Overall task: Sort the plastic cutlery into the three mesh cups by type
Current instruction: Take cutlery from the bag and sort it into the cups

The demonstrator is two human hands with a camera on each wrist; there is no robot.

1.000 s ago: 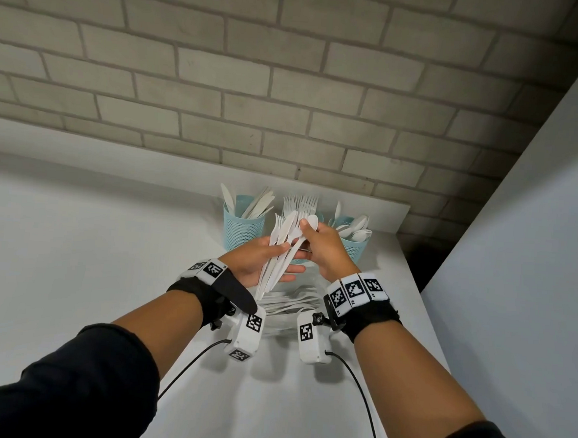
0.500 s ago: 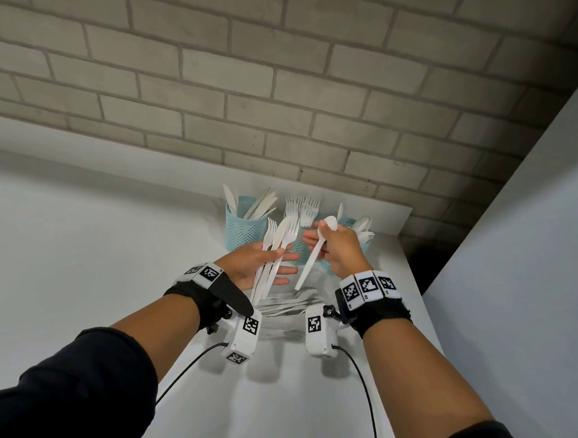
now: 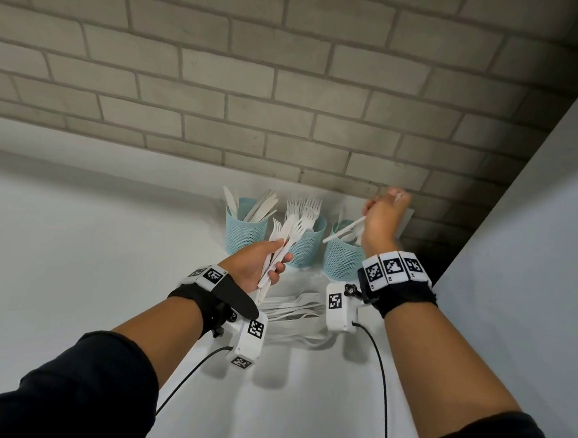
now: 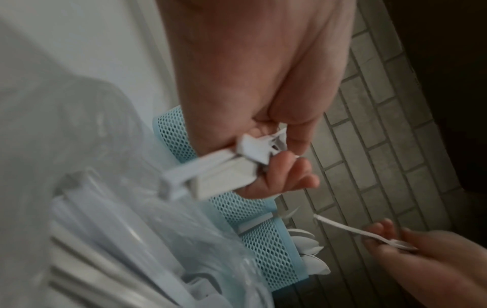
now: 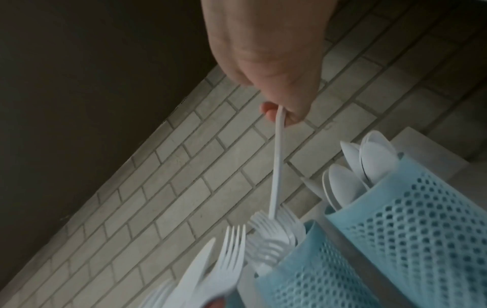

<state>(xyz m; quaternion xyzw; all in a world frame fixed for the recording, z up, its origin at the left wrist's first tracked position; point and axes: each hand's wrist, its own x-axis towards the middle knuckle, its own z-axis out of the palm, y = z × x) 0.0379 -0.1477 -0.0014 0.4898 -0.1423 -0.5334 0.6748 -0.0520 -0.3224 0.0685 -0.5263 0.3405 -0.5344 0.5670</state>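
Note:
Three teal mesh cups stand by the brick wall: the left cup point(image 3: 245, 236) with knives, the middle cup point(image 3: 307, 249) with forks, the right cup point(image 3: 341, 261) with spoons. My left hand point(image 3: 276, 257) grips a bundle of white cutlery point(image 3: 288, 232) with fork heads up, just in front of the middle cup. My right hand point(image 3: 385, 210) pinches a single white spoon point(image 3: 345, 229) by its bowl end above the right cup, handle slanting down-left. In the right wrist view the spoon point(image 5: 278, 158) hangs from the fingers beside the spoon cup point(image 5: 411, 218).
More white cutlery point(image 3: 291, 309) lies in a clear plastic bag point(image 4: 110, 218) on the white table point(image 3: 73, 255) between my wrists. The brick wall is close behind the cups. A grey panel point(image 3: 533, 270) borders the table's right side.
My right hand pulled one spoon out of the left hand's bundle and carried it up and to the right, over the spoon cup. The left hand stayed holding the rest.

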